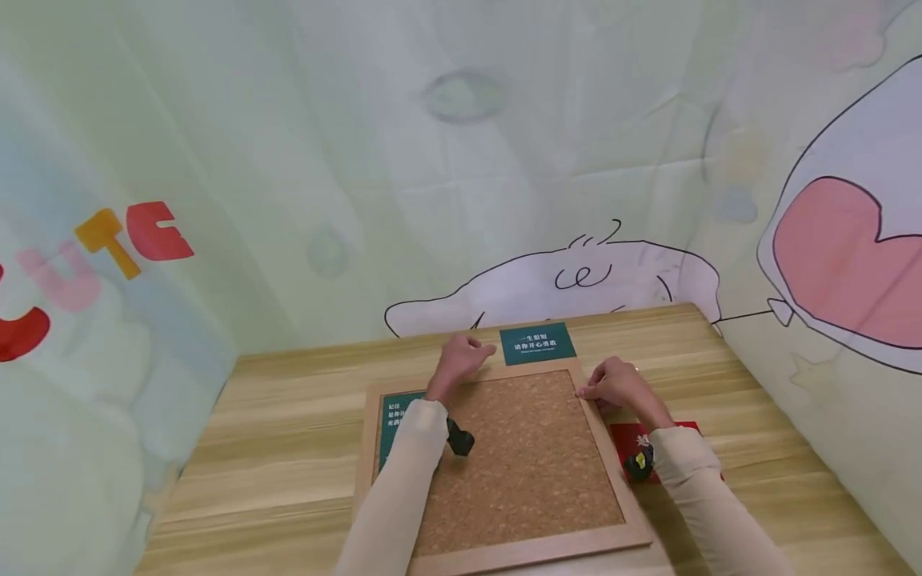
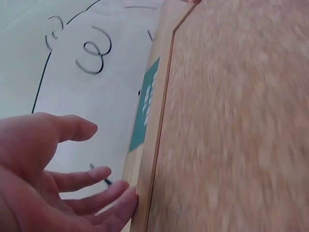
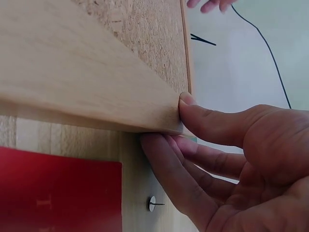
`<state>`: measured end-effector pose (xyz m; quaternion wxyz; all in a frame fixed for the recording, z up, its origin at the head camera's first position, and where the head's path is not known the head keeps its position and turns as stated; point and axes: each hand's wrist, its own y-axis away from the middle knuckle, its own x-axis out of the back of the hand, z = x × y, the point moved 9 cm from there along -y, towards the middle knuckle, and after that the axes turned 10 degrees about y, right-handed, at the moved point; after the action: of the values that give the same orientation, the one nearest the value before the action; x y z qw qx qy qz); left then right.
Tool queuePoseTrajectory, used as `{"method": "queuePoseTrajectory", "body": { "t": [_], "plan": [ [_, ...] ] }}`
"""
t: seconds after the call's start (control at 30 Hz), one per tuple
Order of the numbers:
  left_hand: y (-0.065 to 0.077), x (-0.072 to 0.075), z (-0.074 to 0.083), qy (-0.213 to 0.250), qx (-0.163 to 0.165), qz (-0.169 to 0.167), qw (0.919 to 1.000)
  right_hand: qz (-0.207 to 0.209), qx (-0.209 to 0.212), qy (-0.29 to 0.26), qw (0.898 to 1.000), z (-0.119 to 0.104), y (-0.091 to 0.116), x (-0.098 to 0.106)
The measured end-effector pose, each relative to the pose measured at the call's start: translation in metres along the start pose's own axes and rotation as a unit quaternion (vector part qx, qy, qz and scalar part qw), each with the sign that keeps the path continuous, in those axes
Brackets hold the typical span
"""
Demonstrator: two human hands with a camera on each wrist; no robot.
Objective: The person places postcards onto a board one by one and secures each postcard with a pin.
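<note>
A wood-framed cork board (image 1: 533,464) lies on the table, and one green card (image 1: 392,432) with white writing shows at its left side, partly behind the left forearm. My right hand (image 1: 619,384) pinches the frame near its far right corner; in the right wrist view the thumb (image 3: 212,121) is on top and the fingers are below. My left hand (image 1: 461,364) hovers at the far edge of the frame, fingers loosely bent around nothing. In the left wrist view its lower fingertips (image 2: 128,200) are at the frame's side; I cannot tell whether they touch.
Beyond the board lies another green card (image 1: 538,344) with white writing. A red card (image 1: 630,436) is right of the board, partly under the right wrist. Near it is a thumbtack (image 3: 152,203) on the table (image 1: 288,448). A printed curtain (image 1: 461,200) hangs behind.
</note>
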<state>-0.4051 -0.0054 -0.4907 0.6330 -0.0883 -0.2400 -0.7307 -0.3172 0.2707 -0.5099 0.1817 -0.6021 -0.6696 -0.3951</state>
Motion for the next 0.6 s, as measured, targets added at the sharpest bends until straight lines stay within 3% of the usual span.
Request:
{"method": "queuePoseTrajectory", "body": {
  "t": [0.33, 0.6],
  "plan": [
    [-0.019, -0.028, 0.009, 0.022, 0.025, -0.015, 0.9993, -0.005, -0.011, 0.01, 1.0, -0.003, -0.004, -0.003],
    [-0.019, -0.045, 0.011, 0.024, 0.01, 0.021, 0.9995, -0.006, -0.019, 0.021, 1.0, -0.002, -0.002, -0.001]
  ]
}}
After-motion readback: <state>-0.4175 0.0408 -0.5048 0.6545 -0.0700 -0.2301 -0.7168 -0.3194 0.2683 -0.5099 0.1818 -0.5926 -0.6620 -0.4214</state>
